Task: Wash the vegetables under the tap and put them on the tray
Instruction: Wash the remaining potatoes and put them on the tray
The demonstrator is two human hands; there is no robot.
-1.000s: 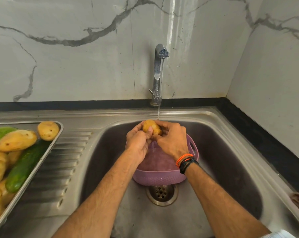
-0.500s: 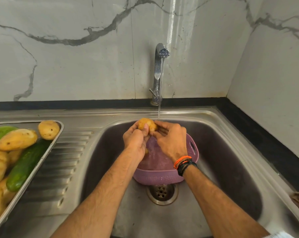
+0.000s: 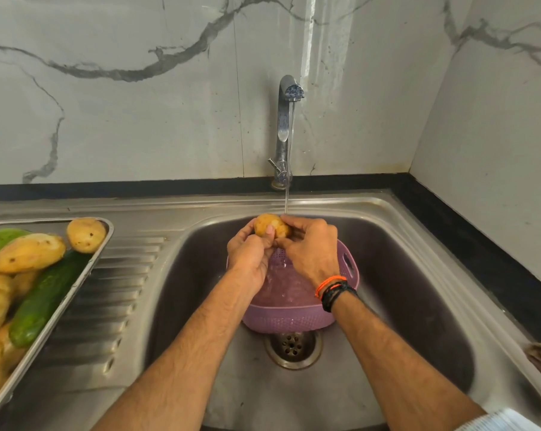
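Potato point(image 3: 270, 225) in both hands, no legible writing

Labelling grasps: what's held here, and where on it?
A potato, under the tap. The left hand grips its left side, thumb across the front; the right hand pinches its right end.

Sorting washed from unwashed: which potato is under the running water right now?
The potato gripped by the left hand and right hand over the purple colander; the other potatoes lie on the tray.
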